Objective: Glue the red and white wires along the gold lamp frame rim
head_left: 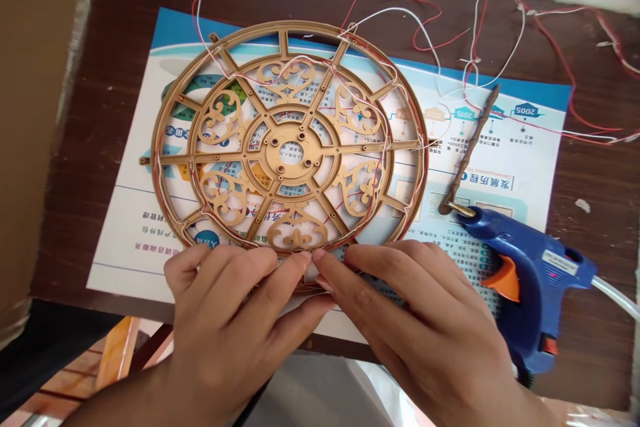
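Note:
A gold round frame (270, 157), shaped like a spoked wheel with scrollwork panels, lies flat in front of me. Thin red and white wires (400, 10) run along its rings and trail off the far side. My left hand (225, 310) has its fingers curled over the near rim, thumb underneath. Beside it, my right hand (420, 313) grips the same rim, and the index fingertips of both hands nearly meet on the wire there. My fingers hide part of the near rim.
A blue hot glue gun (530, 247) lies at the right, its nozzle against a knobbly brown stick (470, 150). Under the frame is a printed sheet (125, 240) on a dark brown table (595, 213). More red and white wire (560, 67) lies at the far right.

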Tool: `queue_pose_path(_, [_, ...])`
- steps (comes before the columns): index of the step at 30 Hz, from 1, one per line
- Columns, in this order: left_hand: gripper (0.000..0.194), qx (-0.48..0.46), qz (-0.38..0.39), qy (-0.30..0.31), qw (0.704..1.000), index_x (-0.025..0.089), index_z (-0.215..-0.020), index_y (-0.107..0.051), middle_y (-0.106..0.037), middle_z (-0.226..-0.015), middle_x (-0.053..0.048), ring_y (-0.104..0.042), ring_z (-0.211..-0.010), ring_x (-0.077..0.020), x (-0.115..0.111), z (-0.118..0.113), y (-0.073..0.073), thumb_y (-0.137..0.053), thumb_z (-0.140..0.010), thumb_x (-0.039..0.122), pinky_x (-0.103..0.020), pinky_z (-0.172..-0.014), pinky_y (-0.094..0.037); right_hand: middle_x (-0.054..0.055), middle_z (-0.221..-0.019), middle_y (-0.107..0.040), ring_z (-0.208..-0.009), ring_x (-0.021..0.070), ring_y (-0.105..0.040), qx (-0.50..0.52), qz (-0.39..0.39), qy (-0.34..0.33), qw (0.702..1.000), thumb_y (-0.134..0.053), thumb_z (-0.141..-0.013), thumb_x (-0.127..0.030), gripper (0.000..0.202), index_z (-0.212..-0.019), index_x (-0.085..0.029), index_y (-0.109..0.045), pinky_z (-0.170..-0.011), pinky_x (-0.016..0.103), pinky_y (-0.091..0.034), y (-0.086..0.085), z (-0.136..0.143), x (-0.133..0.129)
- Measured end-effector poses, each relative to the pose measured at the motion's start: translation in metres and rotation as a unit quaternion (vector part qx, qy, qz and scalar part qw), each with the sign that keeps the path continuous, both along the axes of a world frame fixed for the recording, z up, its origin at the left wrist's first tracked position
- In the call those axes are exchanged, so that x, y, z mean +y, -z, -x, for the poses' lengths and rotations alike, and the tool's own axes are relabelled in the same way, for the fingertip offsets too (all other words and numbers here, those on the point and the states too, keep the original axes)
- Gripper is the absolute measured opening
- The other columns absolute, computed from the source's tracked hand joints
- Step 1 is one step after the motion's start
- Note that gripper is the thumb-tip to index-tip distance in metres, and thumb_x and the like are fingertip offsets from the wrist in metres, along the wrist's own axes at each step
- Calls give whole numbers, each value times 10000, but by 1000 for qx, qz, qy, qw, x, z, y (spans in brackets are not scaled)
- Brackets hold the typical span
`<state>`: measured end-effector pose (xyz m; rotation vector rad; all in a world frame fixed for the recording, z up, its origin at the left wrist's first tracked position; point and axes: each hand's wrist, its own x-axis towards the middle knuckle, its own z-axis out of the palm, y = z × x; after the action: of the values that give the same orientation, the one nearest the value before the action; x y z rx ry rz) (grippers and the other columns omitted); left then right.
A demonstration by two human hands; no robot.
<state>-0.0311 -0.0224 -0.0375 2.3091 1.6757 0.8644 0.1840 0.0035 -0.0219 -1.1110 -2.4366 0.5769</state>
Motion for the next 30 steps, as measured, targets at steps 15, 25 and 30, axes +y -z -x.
queue_pose_path(15, [156,15,-7,-4,1000,228,-1123,-716,-740,-891,12,-670,-770,-197,-2,-2,4,-671,-1142,375,-450,-799,-370,24,-1032,-750,-834,168,-668,-8,-2,71,997,-676,-1085,-40,232,-1256,-186,-734,-751,400,-476,-7,-5,-3])
queue_pose_path(25, [165,20,-2,-17,1000,263,-1115,-706,-755,-914,10,-653,-790,-209,-1,-5,4,-644,-1156,410,-464,-813,-364,39,-1057,-761,-847,181,-651,-19,7,43,999,-610,-1142,-90,207,-1290,-195,-709,-754,390,-442,-5,-6,1])
queue_pose_path(30, [149,12,5,-31,999,295,-1112,-713,-757,-902,23,-667,-784,-198,-2,-6,4,-629,-1164,406,-464,-809,-371,39,-1053,-765,-864,182,-665,-10,20,40,999,-608,-1136,-73,200,-1269,-194,-695,-758,389,-460,-2,-4,4])
